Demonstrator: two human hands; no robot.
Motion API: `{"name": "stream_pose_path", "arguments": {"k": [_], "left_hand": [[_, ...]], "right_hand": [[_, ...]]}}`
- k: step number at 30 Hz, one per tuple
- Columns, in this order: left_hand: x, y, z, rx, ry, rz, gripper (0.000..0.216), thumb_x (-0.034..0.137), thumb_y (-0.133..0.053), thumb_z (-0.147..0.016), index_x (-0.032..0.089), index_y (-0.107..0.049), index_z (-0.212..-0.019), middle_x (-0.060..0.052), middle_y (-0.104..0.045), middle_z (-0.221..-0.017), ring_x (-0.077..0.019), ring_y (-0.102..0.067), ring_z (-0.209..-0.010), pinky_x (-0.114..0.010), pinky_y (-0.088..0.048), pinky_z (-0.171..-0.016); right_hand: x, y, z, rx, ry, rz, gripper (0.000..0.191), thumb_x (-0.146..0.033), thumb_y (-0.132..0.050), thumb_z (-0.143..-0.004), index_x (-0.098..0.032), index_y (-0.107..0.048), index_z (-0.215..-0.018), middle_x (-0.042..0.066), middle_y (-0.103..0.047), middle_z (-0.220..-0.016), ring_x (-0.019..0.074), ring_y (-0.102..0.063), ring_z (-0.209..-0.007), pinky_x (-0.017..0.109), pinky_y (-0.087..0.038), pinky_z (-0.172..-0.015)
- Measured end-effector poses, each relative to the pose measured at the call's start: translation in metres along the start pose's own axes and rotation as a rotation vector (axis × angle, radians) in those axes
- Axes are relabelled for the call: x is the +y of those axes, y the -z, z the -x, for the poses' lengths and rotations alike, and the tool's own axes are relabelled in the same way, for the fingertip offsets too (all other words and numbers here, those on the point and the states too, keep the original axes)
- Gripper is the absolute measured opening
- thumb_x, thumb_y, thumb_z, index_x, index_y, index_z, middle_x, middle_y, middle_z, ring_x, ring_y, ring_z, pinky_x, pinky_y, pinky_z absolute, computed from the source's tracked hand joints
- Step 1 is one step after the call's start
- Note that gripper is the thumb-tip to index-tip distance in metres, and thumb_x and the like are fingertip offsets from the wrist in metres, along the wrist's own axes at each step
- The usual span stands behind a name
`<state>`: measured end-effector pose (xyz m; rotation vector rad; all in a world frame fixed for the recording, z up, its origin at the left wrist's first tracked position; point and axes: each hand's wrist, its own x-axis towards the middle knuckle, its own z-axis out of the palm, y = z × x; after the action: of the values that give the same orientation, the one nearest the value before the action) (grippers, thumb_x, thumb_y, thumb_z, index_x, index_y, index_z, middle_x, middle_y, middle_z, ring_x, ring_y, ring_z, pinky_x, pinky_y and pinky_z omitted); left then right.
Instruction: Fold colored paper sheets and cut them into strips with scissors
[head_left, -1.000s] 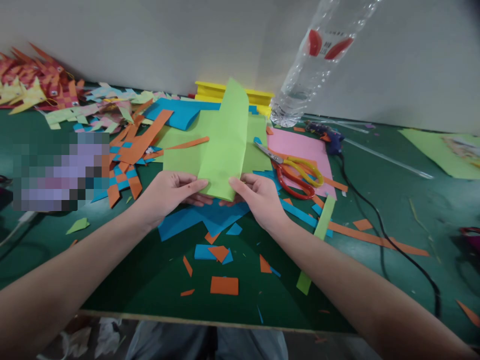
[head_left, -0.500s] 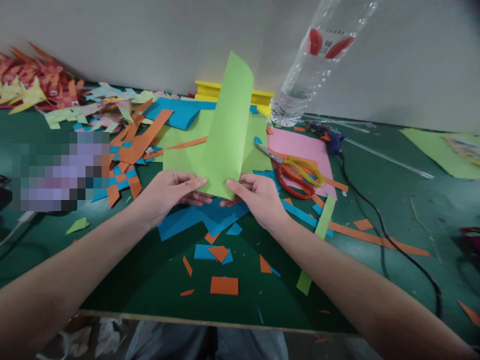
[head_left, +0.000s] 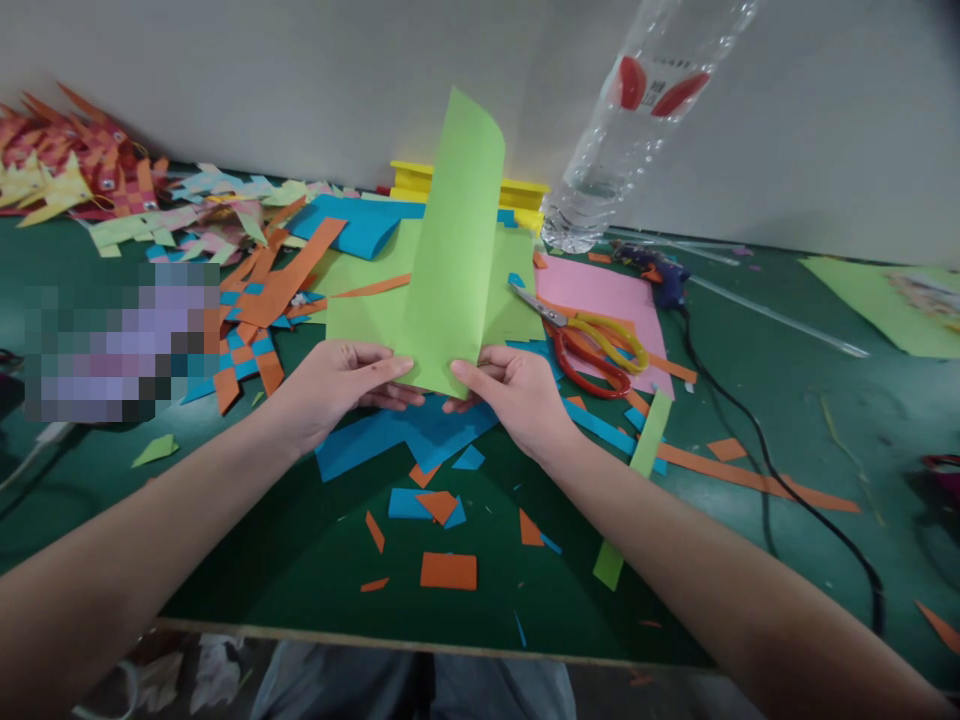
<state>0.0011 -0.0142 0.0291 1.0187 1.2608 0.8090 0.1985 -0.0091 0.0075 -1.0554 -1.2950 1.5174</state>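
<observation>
A tall strip of light green paper (head_left: 454,250) stands almost upright above the green table (head_left: 795,400). My left hand (head_left: 337,385) pinches its lower left corner and my right hand (head_left: 514,395) pinches its lower right corner. The top of the strip curls slightly to the right. Behind it a larger green sheet (head_left: 367,310) lies flat, with blue paper (head_left: 405,435) spread under my hands. Red and yellow scissors (head_left: 592,345) rest on a pink sheet (head_left: 600,295) just right of my right hand.
A clear plastic bottle (head_left: 637,120) leans against the wall at the back. Woven paper fish (head_left: 67,170) and cut strips are piled at the left. A glue gun (head_left: 652,270) with a black cable (head_left: 750,440) lies at the right. Orange scraps (head_left: 448,570) litter the front.
Both hands have tilted the green strip up from a leaning slant to nearly upright, so its top edge now reaches higher against the wall.
</observation>
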Motion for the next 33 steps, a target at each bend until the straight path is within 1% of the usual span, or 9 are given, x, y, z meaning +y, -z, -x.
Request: {"name": "stream_pose_path", "arguments": {"k": [9,16,19,22,27,33], "left_hand": [[-0.0026,0.0008,-0.0009,-0.002,-0.009,-0.019,0.018,0.030,-0.074,-0.077,0.016,-0.065,-0.068,-0.003,-0.070,-0.066,-0.0191,-0.073,-0.070,-0.028,-0.060,-0.073],[-0.0031,0.0013,-0.0012,-0.005,-0.030,0.007,0.017,0.027,-0.076,-0.076,0.016,-0.067,-0.068,-0.001,-0.069,-0.065,-0.0158,-0.072,-0.067,-0.022,-0.059,-0.067],[-0.0024,0.0011,-0.0007,-0.004,-0.052,-0.017,0.017,0.028,-0.075,-0.077,0.016,-0.067,-0.068,-0.001,-0.070,-0.065,-0.0147,-0.072,-0.066,-0.020,-0.058,-0.065],[-0.0016,0.0013,-0.0003,-0.002,-0.074,-0.040,0.020,0.031,-0.075,-0.077,0.015,-0.067,-0.068,-0.001,-0.070,-0.066,-0.0144,-0.072,-0.065,-0.020,-0.059,-0.066],[-0.0028,0.0030,-0.0006,0.017,-0.110,-0.078,0.023,0.035,-0.075,-0.077,0.016,-0.066,-0.070,-0.002,-0.071,-0.066,-0.0164,-0.072,-0.066,-0.025,-0.060,-0.071],[-0.0058,0.0049,-0.0022,0.012,-0.170,-0.110,0.027,0.039,-0.076,-0.077,0.015,-0.066,-0.070,-0.002,-0.071,-0.065,-0.0171,-0.072,-0.066,-0.026,-0.060,-0.069]], "right_hand": [[0.0021,0.0007,-0.0005,0.003,0.014,0.041,0.033,-0.050,-0.079,-0.067,-0.020,-0.067,-0.076,0.000,-0.073,-0.063,0.0161,-0.070,-0.052,0.029,-0.058,-0.055],[0.0024,0.0009,-0.0008,-0.005,0.027,0.028,0.032,-0.048,-0.079,-0.069,-0.019,-0.068,-0.080,0.001,-0.074,-0.069,0.0150,-0.069,-0.052,0.029,-0.058,-0.056],[0.0001,-0.0010,0.0007,0.004,0.026,0.007,0.034,-0.047,-0.079,-0.068,-0.019,-0.066,-0.080,0.000,-0.072,-0.062,0.0139,-0.067,-0.049,0.028,-0.057,-0.053],[-0.0028,-0.0017,0.0023,0.000,0.012,0.026,0.032,-0.045,-0.079,-0.070,-0.018,-0.063,-0.077,-0.002,-0.068,-0.055,0.0120,-0.064,-0.046,0.026,-0.054,-0.051],[-0.0025,0.0013,0.0017,-0.045,0.028,0.052,0.031,-0.040,-0.077,-0.073,-0.018,-0.063,-0.088,-0.005,-0.065,-0.055,0.0100,-0.059,-0.046,0.026,-0.050,-0.051],[0.0013,0.0018,-0.0013,-0.033,0.032,0.025,0.033,-0.041,-0.078,-0.071,-0.018,-0.061,-0.088,-0.007,-0.061,-0.053,0.0075,-0.054,-0.043,0.024,-0.046,-0.047]]}}
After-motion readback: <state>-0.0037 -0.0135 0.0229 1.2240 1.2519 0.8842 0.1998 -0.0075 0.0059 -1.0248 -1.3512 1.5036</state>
